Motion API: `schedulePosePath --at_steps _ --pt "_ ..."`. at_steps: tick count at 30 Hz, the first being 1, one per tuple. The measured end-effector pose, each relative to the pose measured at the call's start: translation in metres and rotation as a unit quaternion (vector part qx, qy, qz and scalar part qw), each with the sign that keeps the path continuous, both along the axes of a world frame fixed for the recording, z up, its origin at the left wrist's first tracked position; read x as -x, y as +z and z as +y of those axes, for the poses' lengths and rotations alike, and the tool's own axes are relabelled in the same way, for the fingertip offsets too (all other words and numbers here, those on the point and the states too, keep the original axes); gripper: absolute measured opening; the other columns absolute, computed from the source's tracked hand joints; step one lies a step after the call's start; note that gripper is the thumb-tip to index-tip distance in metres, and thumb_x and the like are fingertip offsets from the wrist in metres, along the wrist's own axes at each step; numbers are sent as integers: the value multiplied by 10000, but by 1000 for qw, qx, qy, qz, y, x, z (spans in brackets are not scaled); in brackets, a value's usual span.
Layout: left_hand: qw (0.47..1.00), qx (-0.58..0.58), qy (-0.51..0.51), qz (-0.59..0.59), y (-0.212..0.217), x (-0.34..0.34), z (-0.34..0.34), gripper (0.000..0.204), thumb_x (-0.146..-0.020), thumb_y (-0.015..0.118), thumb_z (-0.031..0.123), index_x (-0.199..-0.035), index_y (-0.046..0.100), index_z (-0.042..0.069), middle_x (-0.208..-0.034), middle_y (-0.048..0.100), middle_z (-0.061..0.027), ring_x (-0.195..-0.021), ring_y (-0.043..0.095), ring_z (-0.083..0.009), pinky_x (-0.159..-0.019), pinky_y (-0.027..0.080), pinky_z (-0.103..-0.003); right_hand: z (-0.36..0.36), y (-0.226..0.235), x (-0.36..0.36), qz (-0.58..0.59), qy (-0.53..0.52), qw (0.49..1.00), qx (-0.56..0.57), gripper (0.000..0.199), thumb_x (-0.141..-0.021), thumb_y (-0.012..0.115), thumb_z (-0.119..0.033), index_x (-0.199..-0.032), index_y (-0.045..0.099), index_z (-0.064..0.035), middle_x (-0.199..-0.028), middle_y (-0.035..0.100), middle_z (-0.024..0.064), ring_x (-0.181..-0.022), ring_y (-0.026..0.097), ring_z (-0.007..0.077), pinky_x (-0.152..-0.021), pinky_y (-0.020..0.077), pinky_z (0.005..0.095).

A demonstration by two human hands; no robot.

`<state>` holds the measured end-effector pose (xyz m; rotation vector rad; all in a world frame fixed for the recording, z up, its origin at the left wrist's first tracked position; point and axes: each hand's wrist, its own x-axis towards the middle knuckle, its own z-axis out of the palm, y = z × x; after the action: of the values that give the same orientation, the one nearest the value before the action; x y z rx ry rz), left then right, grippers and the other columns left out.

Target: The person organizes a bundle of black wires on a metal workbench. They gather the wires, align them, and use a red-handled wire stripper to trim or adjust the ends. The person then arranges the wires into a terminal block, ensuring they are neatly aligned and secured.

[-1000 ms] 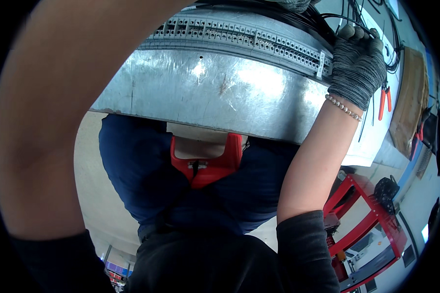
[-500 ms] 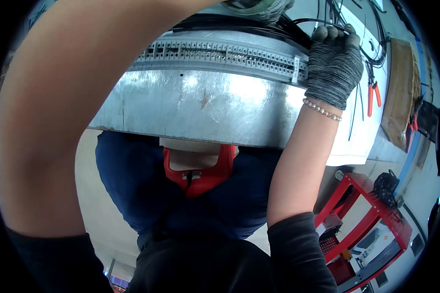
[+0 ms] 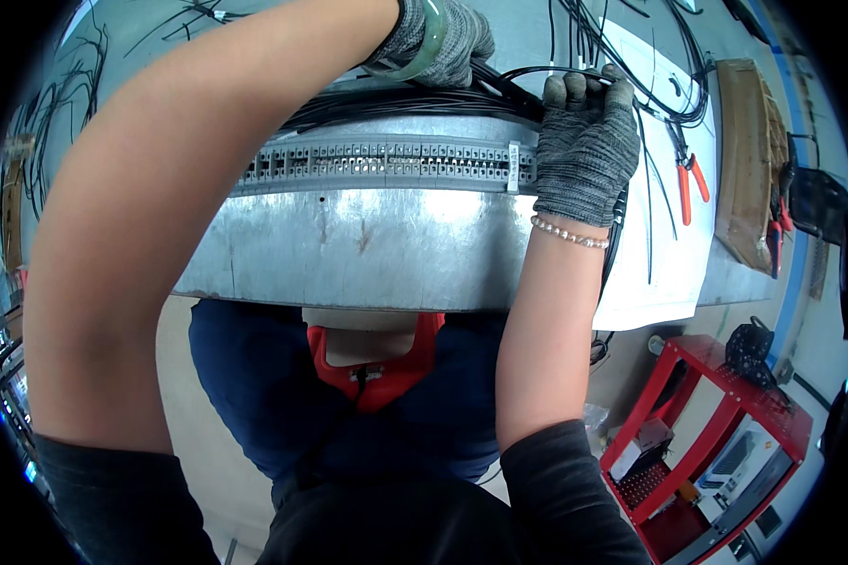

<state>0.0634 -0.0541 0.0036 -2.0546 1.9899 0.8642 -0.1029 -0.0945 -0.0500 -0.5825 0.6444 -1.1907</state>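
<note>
My left hand (image 3: 450, 47), in a grey knit glove, is closed over a thick bundle of black cables (image 3: 386, 105) at the top of the view. To its right my right hand (image 3: 586, 151), gloved alike, has its fingers curled over the black cables near the bundle's right end. Its palm side faces up. Cable ends run past its wrist toward the table's front edge. Just in front of the bundle lies a long grey terminal block strip (image 3: 377, 162) with rows of metal screws and a white end marker (image 3: 513, 167).
The strip lies on a shiny metal table (image 3: 367, 245). At the right are a white paper sheet (image 3: 664, 264), pliers with orange-red handles (image 3: 685, 193) and a cardboard box (image 3: 746, 169). More loose black wires (image 3: 71, 89) lie far left. A red cart (image 3: 697, 363) stands lower right.
The view has shifted, so the table and both hands sit lower and further left. A bunch of black cables now shows beside my right wrist. Both hands keep their grip.
</note>
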Motion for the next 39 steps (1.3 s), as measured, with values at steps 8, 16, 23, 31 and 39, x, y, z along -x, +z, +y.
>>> schedulePosePath --at_steps 8,16,23,31,39 --pt "999 14 40 -6 -26 -1 -6 150 -815 677 196 -872 632 64 -812 651 -85 -765 617 -220 -733 489 -354 6 6 -1 66 9 997 42 334 -963 517 -295 -1016 545 33 -796 538 99 -673 599 177 -600 566 320" --pt "999 15 9 42 -24 -7 -3 179 -822 653 204 -916 616 56 -828 642 -114 -795 611 -258 -756 482 -369 7 12 2 123 81 984 104 351 -963 516 -334 -1020 583 6 -749 591 79 -660 639 160 -612 562 273" --pt "998 -23 4 66 -22 -11 -6 213 -826 644 233 -938 630 53 -826 657 -120 -800 618 -264 -752 480 -369 4 18 8 198 134 961 138 392 -961 511 -373 -1047 610 -4 -714 632 75 -634 649 165 -604 535 260" --pt "998 -34 -2 47 -23 -9 -7 228 -806 659 242 -908 622 42 -821 643 -132 -786 605 -283 -753 476 -382 6 26 11 205 157 956 142 373 -966 520 -327 -1095 570 19 -815 596 63 -684 617 147 -643 550 275" --pt "994 -90 20 53 -12 -9 -4 279 -822 665 253 -1028 645 65 -936 667 -106 -886 623 -249 -827 479 -360 2 22 12 177 199 960 86 387 -931 596 -310 -1113 582 32 -833 586 49 -702 589 121 -660 554 279"
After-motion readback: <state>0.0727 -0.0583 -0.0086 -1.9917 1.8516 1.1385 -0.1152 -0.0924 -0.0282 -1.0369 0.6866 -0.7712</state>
